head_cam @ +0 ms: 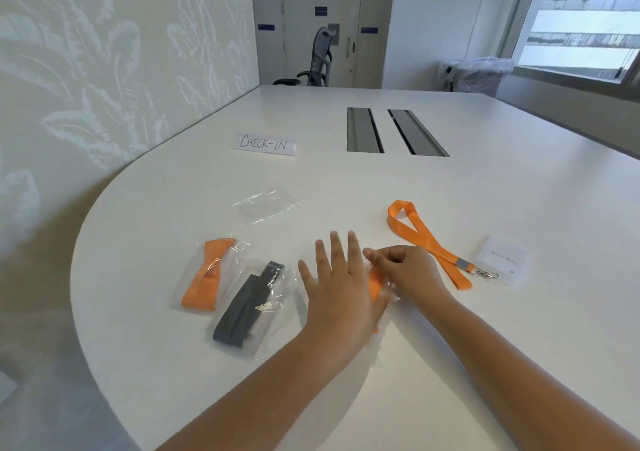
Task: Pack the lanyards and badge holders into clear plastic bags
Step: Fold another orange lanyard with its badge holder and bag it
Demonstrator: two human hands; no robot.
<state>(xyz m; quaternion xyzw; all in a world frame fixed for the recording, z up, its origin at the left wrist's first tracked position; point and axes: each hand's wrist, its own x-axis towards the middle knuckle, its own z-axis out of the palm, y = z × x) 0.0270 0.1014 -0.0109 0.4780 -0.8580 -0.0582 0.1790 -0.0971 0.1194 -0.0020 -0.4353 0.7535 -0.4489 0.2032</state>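
My left hand (337,282) lies flat with fingers spread on a clear bag holding a folded orange lanyard (375,286), mostly hidden under both hands. My right hand (403,268) pinches the bag's top edge with curled fingers. To the left lie two packed bags: one with an orange lanyard (206,277), one with a dark grey lanyard (244,307). A loose orange lanyard (427,242) with a metal clip lies at the right, a clear badge holder (504,260) beside it. An empty clear bag (268,204) lies farther back.
A white card reading CHECK-IN (265,143) stands farther back on the white table (450,364). Two cable slots (394,132) are set in the tabletop. A patterned wall runs along the left; an office chair (317,62) and a lined bin (479,74) stand beyond.
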